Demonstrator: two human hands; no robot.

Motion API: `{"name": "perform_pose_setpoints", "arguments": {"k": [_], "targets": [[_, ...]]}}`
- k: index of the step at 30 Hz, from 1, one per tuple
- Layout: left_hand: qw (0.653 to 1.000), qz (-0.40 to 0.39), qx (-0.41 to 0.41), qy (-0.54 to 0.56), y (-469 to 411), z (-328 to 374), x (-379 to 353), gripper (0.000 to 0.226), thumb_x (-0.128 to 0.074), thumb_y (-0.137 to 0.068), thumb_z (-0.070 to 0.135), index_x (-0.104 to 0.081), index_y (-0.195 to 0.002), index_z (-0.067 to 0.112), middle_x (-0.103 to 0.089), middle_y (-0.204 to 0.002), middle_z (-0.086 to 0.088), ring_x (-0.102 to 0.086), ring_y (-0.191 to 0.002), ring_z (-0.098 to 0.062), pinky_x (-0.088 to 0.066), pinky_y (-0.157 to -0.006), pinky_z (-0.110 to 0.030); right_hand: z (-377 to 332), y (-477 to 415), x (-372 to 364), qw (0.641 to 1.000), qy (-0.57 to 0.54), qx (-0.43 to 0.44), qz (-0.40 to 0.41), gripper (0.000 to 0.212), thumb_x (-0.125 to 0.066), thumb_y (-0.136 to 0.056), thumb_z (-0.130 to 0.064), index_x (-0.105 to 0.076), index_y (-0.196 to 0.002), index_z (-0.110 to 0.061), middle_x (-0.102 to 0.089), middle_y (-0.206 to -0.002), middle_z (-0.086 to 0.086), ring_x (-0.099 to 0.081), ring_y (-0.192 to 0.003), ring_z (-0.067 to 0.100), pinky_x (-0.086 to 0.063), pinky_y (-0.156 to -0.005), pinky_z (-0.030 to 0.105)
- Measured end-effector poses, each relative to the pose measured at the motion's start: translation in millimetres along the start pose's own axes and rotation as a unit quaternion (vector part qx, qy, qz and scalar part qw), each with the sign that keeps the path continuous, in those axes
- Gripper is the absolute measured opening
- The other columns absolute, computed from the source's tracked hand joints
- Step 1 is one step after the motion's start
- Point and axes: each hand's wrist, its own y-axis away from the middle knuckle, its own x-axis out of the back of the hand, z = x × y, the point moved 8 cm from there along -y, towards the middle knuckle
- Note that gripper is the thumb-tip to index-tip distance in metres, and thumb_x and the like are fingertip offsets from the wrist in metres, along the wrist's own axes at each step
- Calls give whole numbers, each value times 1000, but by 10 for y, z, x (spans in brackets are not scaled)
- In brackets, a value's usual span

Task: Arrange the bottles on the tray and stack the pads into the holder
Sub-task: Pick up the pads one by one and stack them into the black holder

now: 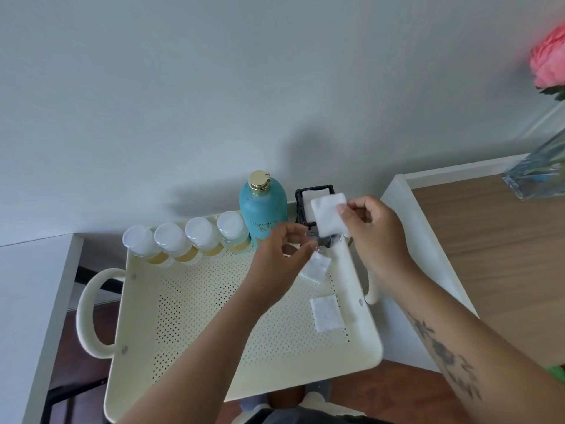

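A: What carries everything?

B: A cream perforated tray (214, 316) with looped handles at both ends. It bridges a gap between a white surface (33, 301) on the left and a white-edged wooden surface (489, 255) on the right. Dark wood floor (382, 390) shows underneath, and a plain pale wall (214, 87) rises behind.

A: And on the tray?

B: Four small clear bottles (186, 243) with white caps stand in a row along the far rim, just beside a tall teal bottle (264, 209) with a gold cap. Right of that sits a dark holder (315, 194) with white pads in it. Two loose pads (326, 313) lie on the tray floor near the right wall.

A: The hands?

B: The right hand (376, 231) pinches one pad (330, 217) just above the holder. The left hand (281, 252) hovers beside it, fingers loosely curled, holding nothing I can make out.

A: Anything else around?

B: A glass vase (538, 172) with a pink flower (548, 59) stands at the far right.
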Motion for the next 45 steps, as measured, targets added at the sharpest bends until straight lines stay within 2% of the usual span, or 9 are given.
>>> {"name": "perform_pose_setpoints", "arguments": {"k": [4,7,13,18,23,28,36,41,45], "targets": [[997,-33,2,-74,73,-188,-163,10,-68,-88,28,-65,-97,30,-68,-88,16,-58,-72,5,-46,-67,-6,5,-233,-23,999,-30,-34,6,13,-63,-89,-34,-65,-87,-21,-63,-75,-13,-56,-68,-3,-40,-63,17],[990,-54,28,-127,70,-420,-226,11,-67,-88,28,-65,-99,26,-67,-88,16,-59,-73,0,-46,-66,-6,-5,-339,-96,998,-39,-50,-2,13,-65,-88,-31,-66,-86,-18,-64,-78,-9,-58,-74,6,-45,-69,23],[965,-115,52,-229,100,-825,-375,17,-67,-87,29,-65,-103,24,-67,-95,13,-57,-74,7,-47,-72,-15,-40,-402,-222,998,23,-56,-25,15,-64,-87,-34,-68,-84,-20,-64,-76,-9,-63,-85,21,-50,-91,49],[953,-144,61,-258,136,-964,-519,24,-71,-84,30,-66,-105,20,-67,-105,4,-64,-92,-8,-54,-86,-29,-41,-406,-235,994,100,-29,-23,13,-63,-88,-35,-64,-89,-22,-58,-75,-15,-61,-91,23,-45,-93,50],[935,-141,27,-324,154,-957,-611,25,-68,-85,33,-64,-105,20,-65,-104,4,-60,-97,-13,-54,-84,-35,-218,-281,-124,963,217,148,61,21,-62,-88,-27,-60,-105,-14,-61,-104,3,-54,-99,29,-42,-82,41],[922,-137,9,-363,162,-937,-639,14,-62,-89,30,-63,-100,21,-63,-102,6,-55,-97,-13,-52,-80,-33,-284,-135,-313,905,299,303,-12,21,-59,-88,-25,-67,-105,-15,-66,-110,-1,-54,-104,29,-46,-82,42],[939,-114,5,-325,243,-872,-425,10,-58,-88,23,-59,-96,18,-64,-96,2,-60,-85,-16,-56,-75,-37,-151,-139,-479,883,362,292,-70,30,-51,-91,-39,-68,-104,-19,-68,-113,-8,-50,-116,28,-41,-92,40],[971,-91,24,-221,267,-781,-163,8,-65,-88,22,-59,-91,19,-63,-85,10,-59,-75,-2,-52,-69,-16,-118,-134,-495,885,367,272,-87,34,-46,-91,-41,-68,-103,-19,-69,-112,-8,-49,-118,30,-41,-93,42],[988,-28,48,-144,228,-660,69,5,-66,-87,23,-61,-86,25,-66,-82,10,-59,-74,-3,-49,-65,-13,-100,-133,-497,887,370,260,-90,32,-43,-89,-28,-70,-100,-16,-71,-108,-5,-49,-118,33,-40,-94,42]]}}
